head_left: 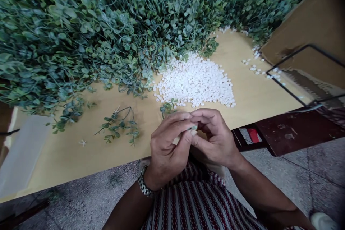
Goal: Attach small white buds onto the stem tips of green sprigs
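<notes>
The left hand (pixel 171 143) pinches a small green piece (pixel 193 128) between thumb and forefinger, just on the near side of the white heap (pixel 195 81). The right hand (pixel 212 136) curls in to meet it, fingertips bunched close; from where I stand its own fingers hide whether it grips the piece too. That piece looks light and a little springy, like plastic, easy to lose between fingers, so I'd take it right at the tips and spare the leaves.

Some leaves (pixel 168 108) poke out at the heap's near left edge; I can't tell whether they join what is held. Farther left of the heap, a loose sprig (pixel 118 125) lies on the surface (pixel 72 165), its thin stem the sensible place to hold, and beyond that a white star-shaped piece (pixel 83 143). Dense foliage (pixel 121 32) banks up behind the heap, and a cardboard box (pixel 307 32) stands to its right.
</notes>
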Demonstrator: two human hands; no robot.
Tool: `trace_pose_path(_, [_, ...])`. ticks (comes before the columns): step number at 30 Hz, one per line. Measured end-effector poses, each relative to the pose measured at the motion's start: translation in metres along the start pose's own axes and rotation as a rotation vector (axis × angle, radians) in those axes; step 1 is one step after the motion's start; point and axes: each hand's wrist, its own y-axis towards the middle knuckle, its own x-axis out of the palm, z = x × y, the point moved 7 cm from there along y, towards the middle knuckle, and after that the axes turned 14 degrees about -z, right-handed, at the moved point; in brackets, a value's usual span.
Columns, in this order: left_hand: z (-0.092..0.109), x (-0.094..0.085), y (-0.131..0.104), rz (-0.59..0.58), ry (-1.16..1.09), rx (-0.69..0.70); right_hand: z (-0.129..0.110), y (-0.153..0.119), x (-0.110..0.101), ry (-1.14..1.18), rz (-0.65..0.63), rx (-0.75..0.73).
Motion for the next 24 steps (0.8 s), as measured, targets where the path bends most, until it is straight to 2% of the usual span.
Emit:
trace_pose_path(2, [-0.002, -0.003, -0.002, 0.005, -0.019, -0.010, -0.003, -0.004, -0.017, -0.139, 0.030, -0.049])
trace_pose_path(4, [-0.005, -0.008, -0.004, 0.031, -0.009, -0.027, -0.008, -0.009, -0.041, -0.338, 0.130, -0.099])
trace_pose_path(6, [-0.008, -0.014, -0.006, 0.079, 0.009, -0.050, -0.004, -0.009, -0.060, -0.499, 0.178, -0.035])
trace_pose_path(7, [-0.010, -0.016, -0.006, 0.101, 0.014, -0.058, -0.001, -0.008, -0.064, -0.546, 0.149, 0.005])
trace_pose_path(10, [-0.013, -0.015, -0.004, 0.075, 0.043, -0.081, 0.007, 0.000, -0.059, -0.620, -0.033, 0.081])
trace_pose_path(12, [-0.014, -0.011, -0.003, 0.036, 0.076, -0.116, 0.009, 0.003, -0.052, -0.673, -0.097, 0.090])
trace_pose_path(16, [-0.014, -0.007, -0.001, 0.018, 0.142, -0.185, 0.012, 0.008, -0.045, -0.754, -0.147, 0.124])
trace_pose_path(20, [-0.010, -0.002, 0.002, -0.024, 0.220, -0.142, 0.017, 0.011, -0.045, -0.792, -0.244, 0.203])
trace_pose_path(24, [-0.009, 0.000, 0.003, -0.048, 0.215, -0.115, 0.016, 0.012, -0.046, -0.802, -0.261, 0.222])
